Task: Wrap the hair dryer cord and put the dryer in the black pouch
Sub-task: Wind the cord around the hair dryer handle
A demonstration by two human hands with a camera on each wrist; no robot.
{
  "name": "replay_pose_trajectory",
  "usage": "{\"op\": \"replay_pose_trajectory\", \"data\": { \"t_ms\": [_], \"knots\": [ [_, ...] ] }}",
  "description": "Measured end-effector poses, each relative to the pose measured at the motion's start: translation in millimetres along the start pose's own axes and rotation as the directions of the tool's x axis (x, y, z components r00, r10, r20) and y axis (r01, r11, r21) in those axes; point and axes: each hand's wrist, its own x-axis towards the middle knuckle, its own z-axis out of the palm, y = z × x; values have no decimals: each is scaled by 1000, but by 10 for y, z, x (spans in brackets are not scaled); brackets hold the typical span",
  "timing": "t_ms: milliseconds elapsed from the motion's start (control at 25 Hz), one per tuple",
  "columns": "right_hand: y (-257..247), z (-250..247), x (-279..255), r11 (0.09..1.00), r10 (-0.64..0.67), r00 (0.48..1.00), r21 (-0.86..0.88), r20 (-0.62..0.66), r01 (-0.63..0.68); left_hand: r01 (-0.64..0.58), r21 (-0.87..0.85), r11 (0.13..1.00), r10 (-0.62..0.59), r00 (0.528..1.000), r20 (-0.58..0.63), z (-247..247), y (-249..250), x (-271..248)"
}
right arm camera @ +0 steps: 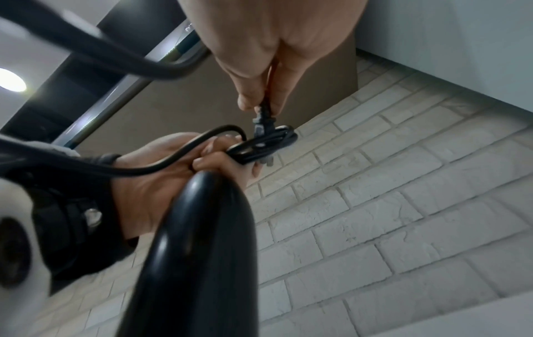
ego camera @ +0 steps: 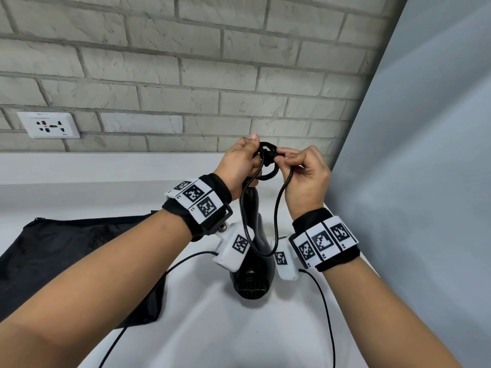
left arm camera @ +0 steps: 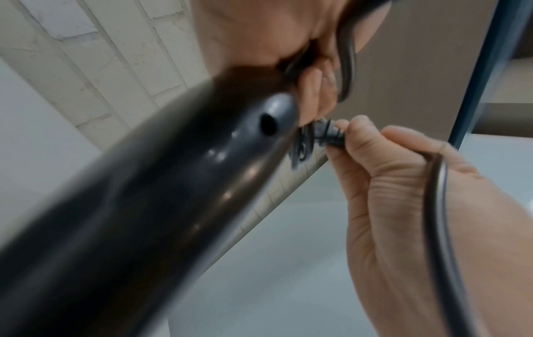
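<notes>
Head view puts our two hands together at about twelve o'clock above the hair dryer (ego camera: pixel 252 264), which hangs handle-up with its grille end low over the white counter (ego camera: pixel 239 328). Our left hand (ego camera: pixel 239 163) is clenched round the coiled cord (ego camera: pixel 267 162) at the top of the handle. Our right hand (ego camera: pixel 305 176) pinches the plug (right arm camera: pixel 261 123) between thumb and fingertips, close against the coil, with a slack loop drooping toward six o'clock.

We judge the dryer rigid, smooth and a little slippery, so the handle is the place to hold it. The cord seems springy and likely to uncoil if we loosen our grasp; pinning the turns near the plug looks wise.

Glossy black plastic covers the body. The black pouch (ego camera: pixel 66 253) lies flat at nine o'clock, soft and limp.
</notes>
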Motion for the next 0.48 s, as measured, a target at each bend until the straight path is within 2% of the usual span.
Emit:
{"op": "replay_pose_trajectory", "data": {
  "t_ms": [80,160,240,400,440,480],
  "knots": [
    [19,-36,-18,994,-46,998,-99,31,49,-13,-7,1000,13,1000,-8,3,-3,5],
    [44,-59,-49,959,-104,985,-250,136,135,-20,35,999,21,1000,-13,29,-26,-1],
    [40,-39,-86,934,-55,973,-335,222,129,-15,60,998,14,1000,12,69,-56,-23],
    [32,-41,-122,929,114,987,-366,116,-64,30,52,998,-35,995,94,109,-57,-53],
    [32,-43,-118,942,206,967,-297,152,-154,45,56,997,-50,994,98,97,-46,-59],
    [30,-42,-107,945,299,926,-203,230,-255,56,57,997,-61,993,99,92,-31,-63]
  ]
}}
